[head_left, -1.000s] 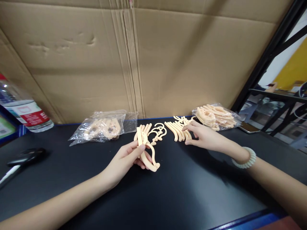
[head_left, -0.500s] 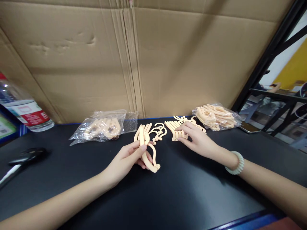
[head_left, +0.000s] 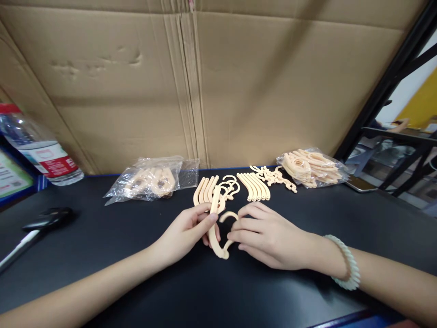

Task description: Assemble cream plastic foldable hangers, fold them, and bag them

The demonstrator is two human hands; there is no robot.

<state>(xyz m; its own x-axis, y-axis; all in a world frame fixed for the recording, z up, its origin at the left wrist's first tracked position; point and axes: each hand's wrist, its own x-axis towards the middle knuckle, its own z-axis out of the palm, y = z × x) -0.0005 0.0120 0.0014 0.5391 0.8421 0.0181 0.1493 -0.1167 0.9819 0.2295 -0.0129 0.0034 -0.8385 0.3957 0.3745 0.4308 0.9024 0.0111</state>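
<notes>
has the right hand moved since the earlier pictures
Yes; against the plastic bag at right, the right hand has moved leftward and nearer the person, toward the left hand.

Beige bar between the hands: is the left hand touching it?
Touching. The head view shows the left hand's thumb pressed across the near face of the beige bar, with other fingers behind it.

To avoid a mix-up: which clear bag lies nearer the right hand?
The bag at back right; the other bag lies nearer the left hand and bottle.
</notes>
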